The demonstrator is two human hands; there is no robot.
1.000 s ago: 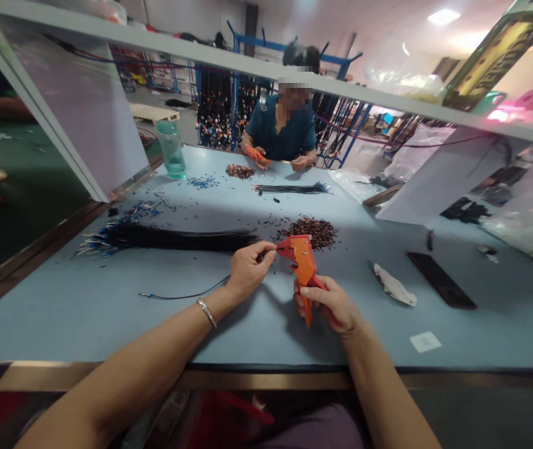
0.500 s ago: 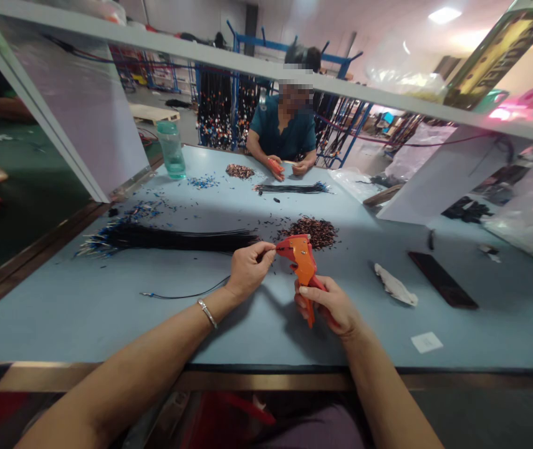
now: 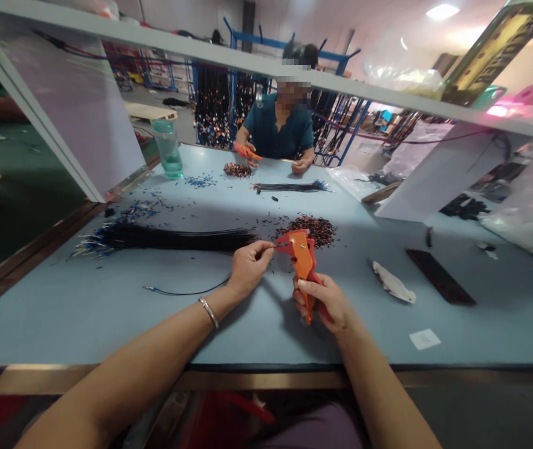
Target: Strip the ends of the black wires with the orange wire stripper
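Observation:
My left hand pinches a thin black wire close to one end. The wire trails left over the table to a tip with a blue sleeve and metal terminal. My right hand is wrapped round the handles of an orange and red wire stripper. Its jaws point left, at the wire end by my left fingertips. Whether the jaws touch the wire, I cannot tell. Behind my left hand lies a thick bundle of black wires with blue and metal ends at the left. A pile of short offcuts lies behind the stripper.
A person sits across the table, holding another orange stripper. A green bottle stands at back left. At right lie a dark phone, a crumpled white piece and a white card. A shelf spans overhead.
The stripper's handles and jaws have shifted slightly, while my left hand stays almost in place on the wire. Across the table, the person's stripper has moved left toward the small offcut pile.

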